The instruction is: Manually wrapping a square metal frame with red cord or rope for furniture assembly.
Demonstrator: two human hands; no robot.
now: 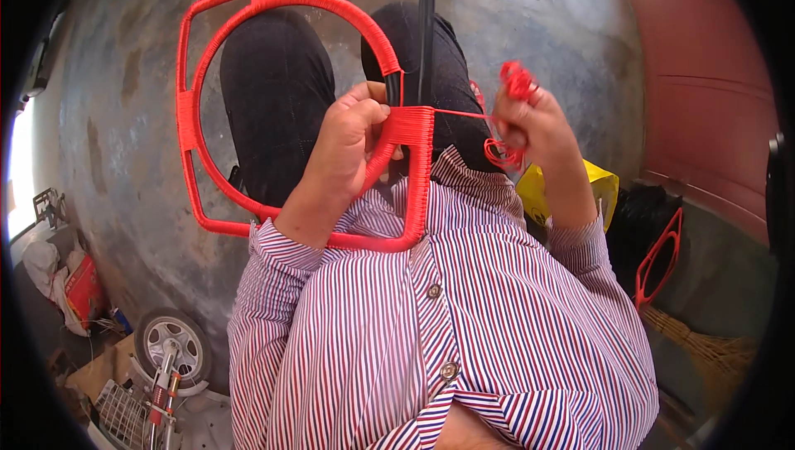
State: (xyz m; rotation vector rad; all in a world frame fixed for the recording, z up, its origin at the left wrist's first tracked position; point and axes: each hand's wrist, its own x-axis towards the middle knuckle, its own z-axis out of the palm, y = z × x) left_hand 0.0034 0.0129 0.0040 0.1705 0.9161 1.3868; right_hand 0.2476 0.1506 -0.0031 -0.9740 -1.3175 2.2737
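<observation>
Over my lap lies a frame made of a rounded square with a ring inside it, mostly wrapped in red cord. Bare black tubing shows at its upper right corner. My left hand grips the ring at its right side, with the thumb by the wrapped band and some fingers hidden behind. From that band a taut strand of red cord runs right to my right hand, which is closed round a bundle of the cord. Loose loops hang below that fist.
A yellow bag and a black plastic bag sit at the right, near another red frame and a straw broom. A wheel stands at lower left, by a red sack. A red panel rises at the right.
</observation>
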